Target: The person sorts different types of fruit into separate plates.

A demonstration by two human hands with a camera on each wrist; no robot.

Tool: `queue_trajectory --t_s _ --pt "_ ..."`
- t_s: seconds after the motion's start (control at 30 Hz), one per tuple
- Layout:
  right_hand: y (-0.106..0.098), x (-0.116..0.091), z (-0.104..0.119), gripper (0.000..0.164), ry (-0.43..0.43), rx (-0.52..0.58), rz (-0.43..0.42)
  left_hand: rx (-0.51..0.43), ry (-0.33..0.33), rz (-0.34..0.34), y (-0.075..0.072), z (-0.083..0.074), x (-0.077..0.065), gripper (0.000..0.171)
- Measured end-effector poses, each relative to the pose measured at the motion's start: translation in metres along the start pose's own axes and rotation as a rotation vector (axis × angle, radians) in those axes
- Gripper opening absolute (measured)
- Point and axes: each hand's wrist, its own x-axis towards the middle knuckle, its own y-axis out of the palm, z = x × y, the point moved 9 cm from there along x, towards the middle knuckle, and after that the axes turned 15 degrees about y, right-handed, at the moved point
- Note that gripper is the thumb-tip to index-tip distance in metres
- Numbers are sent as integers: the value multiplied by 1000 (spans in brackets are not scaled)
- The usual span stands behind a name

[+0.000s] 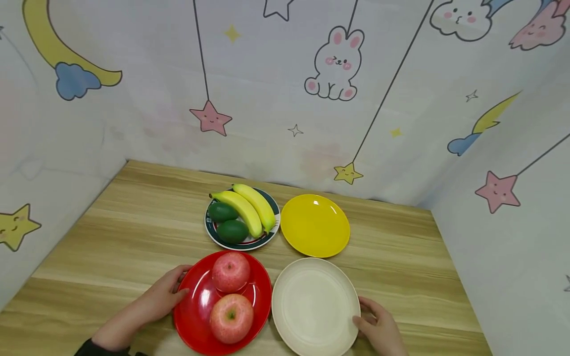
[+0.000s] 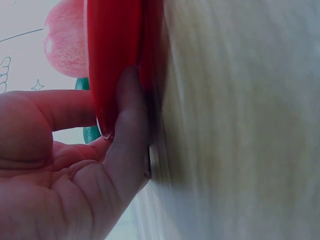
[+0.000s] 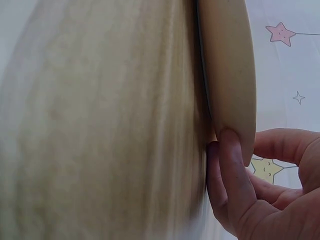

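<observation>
A red plate (image 1: 198, 316) carries two apples, a rear apple (image 1: 230, 271) and a front apple (image 1: 231, 318). My left hand (image 1: 166, 292) pinches this plate's left rim, thumb on top and fingers beneath, as the left wrist view confirms. Right beside it lies a cream plate (image 1: 313, 306) with nothing on it. Its right rim is pinched by my right hand (image 1: 377, 324), the thumb over the edge and fingertips (image 3: 231, 142) against the underside. Both plates appear at or just above the table; the exact gap cannot be told.
Behind the red plate stands a dark-rimmed plate (image 1: 213, 236) holding two bananas (image 1: 242, 210) and two green avocado-like fruits (image 1: 232, 231). A yellow plate (image 1: 315, 226) lies to its right. The wooden table (image 1: 133, 222) is bordered by printed cloth walls (image 1: 267, 74).
</observation>
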Motion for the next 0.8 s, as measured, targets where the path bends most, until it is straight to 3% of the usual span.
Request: queue_trajectory --t_s 0.27,0.47,0.8 --pt "-2 -1 1 49 -27 -50 -94 14 13 3 1 -1 0 56" --pt "-2 -1 6 49 -50 -176 -148 17 19 -3 1 -2 0 55" --pt "0 3 10 49 -70 -233 -145 115 3 -9 -3 -4 1 56"
